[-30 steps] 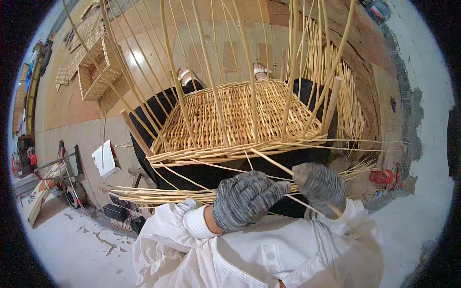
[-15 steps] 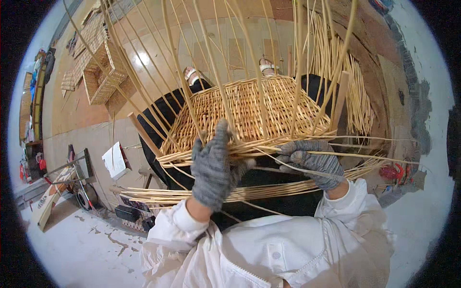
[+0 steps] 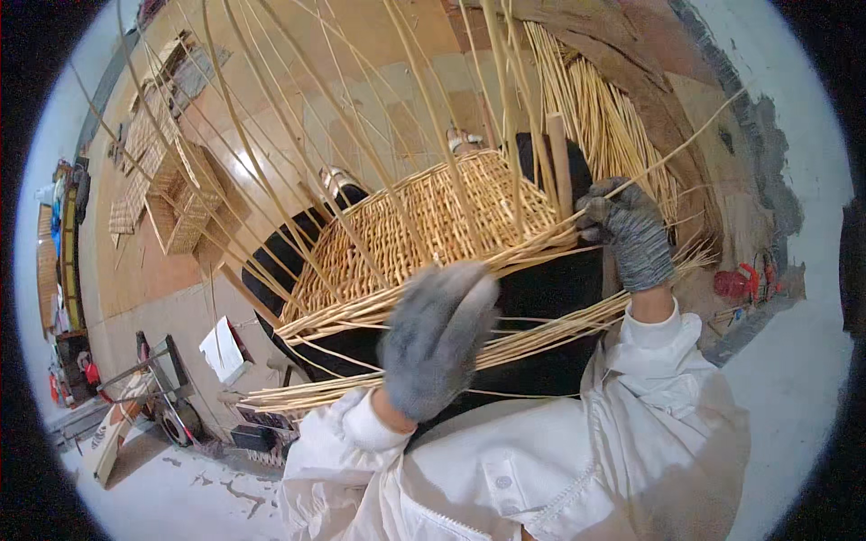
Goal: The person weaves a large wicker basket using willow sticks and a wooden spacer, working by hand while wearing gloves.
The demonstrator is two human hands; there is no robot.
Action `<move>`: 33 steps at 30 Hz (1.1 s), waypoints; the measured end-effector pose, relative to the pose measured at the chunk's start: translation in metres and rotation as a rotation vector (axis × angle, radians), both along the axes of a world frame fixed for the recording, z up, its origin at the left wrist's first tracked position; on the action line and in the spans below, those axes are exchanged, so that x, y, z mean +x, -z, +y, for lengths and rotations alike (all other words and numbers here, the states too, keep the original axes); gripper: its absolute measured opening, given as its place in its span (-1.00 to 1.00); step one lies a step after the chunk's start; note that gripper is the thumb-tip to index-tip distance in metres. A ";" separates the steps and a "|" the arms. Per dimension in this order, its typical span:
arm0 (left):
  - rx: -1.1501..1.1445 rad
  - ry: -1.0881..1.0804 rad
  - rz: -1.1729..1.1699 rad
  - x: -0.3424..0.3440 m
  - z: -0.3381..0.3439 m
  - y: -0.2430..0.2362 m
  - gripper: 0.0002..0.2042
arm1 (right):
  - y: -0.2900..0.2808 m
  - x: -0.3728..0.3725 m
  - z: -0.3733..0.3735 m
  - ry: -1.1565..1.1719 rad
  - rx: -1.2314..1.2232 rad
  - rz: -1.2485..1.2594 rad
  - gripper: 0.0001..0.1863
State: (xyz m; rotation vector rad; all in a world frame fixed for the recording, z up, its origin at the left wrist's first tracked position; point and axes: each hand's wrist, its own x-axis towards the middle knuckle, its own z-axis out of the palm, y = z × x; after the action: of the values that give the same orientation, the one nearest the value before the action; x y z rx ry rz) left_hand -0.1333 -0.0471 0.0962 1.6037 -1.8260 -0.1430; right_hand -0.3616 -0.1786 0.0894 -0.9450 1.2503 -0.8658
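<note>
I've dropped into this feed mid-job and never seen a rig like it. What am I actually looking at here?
There is no machine: these are a person's own hands in grey knitted gloves. The view comes from a wide fisheye camera on the person's head, looking down, so straight edges bend toward the rim.

A woven wicker panel sits over black fabric, with long upright rods rising from it. Nearer the body lies a rod bundle; farther off are a second bundle at right and a woven box at left.

The right hand grips a thin rod by the panel's right corner. The left hand is blurred near the front edge; I cannot tell whether it holds anything.
</note>
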 end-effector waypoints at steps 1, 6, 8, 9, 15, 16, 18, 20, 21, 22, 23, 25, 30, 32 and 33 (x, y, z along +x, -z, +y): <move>0.169 0.207 0.230 -0.014 -0.009 0.003 -0.47 | -0.012 0.001 -0.001 -0.002 -0.018 -0.005 -0.77; -0.007 -0.003 -0.370 -0.052 -0.023 0.058 -0.42 | -0.036 0.051 -0.029 -0.460 -1.324 0.492 -0.70; -0.015 -0.144 -0.499 -0.063 -0.024 0.054 -0.45 | -0.058 0.107 -0.030 -0.376 -1.395 0.657 -0.56; -0.028 -0.126 -0.499 -0.069 -0.029 0.048 -0.45 | -0.053 0.112 -0.040 -0.358 -1.394 0.672 -0.56; 0.058 -0.046 -0.701 -0.053 -0.040 0.039 -0.49 | -0.053 0.038 -0.014 -0.157 -0.558 -0.138 -0.57; -0.042 -0.005 -0.632 -0.038 -0.039 0.044 -0.49 | -0.040 0.016 -0.002 -0.080 -0.408 0.020 -0.62; -0.095 0.041 -0.613 -0.037 -0.048 0.047 -0.48 | -0.009 -0.029 0.025 0.049 -0.312 -0.086 -0.66; -0.139 0.061 -0.542 -0.035 -0.045 0.043 -0.45 | -0.033 -0.037 0.055 -0.024 -0.389 0.177 -0.67; -0.133 0.059 -0.540 -0.035 -0.042 0.037 -0.45 | -0.040 -0.038 0.062 -0.084 -0.466 0.440 -0.66; 0.139 0.080 -0.429 -0.033 -0.040 0.021 -0.46 | -0.039 -0.038 0.063 -0.090 -0.470 0.428 -0.66; 0.404 0.118 -0.298 -0.034 -0.046 0.012 -0.47 | -0.035 -0.041 0.060 -0.263 -0.199 0.246 -0.67; 0.056 0.057 -0.387 -0.032 -0.065 -0.020 -0.49 | -0.031 -0.044 0.056 -0.402 0.061 0.074 -0.66; 0.128 -0.111 -0.817 0.007 -0.113 -0.006 -0.63 | -0.023 -0.017 0.050 -0.092 -0.268 -0.133 -0.72; -0.014 -0.142 -0.705 0.002 -0.105 -0.012 -0.62 | -0.022 -0.018 0.034 -0.129 -0.535 0.108 -0.77; -0.160 -0.153 -0.575 -0.005 -0.100 -0.018 -0.62 | -0.025 -0.022 0.021 -0.122 -0.538 0.111 -0.77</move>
State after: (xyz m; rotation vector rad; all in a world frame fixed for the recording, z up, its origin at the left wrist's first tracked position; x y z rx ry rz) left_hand -0.1384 -0.1470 0.1137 1.7774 -2.0477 0.5752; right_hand -0.3832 -0.1572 0.1141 -1.4975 1.0537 -1.0887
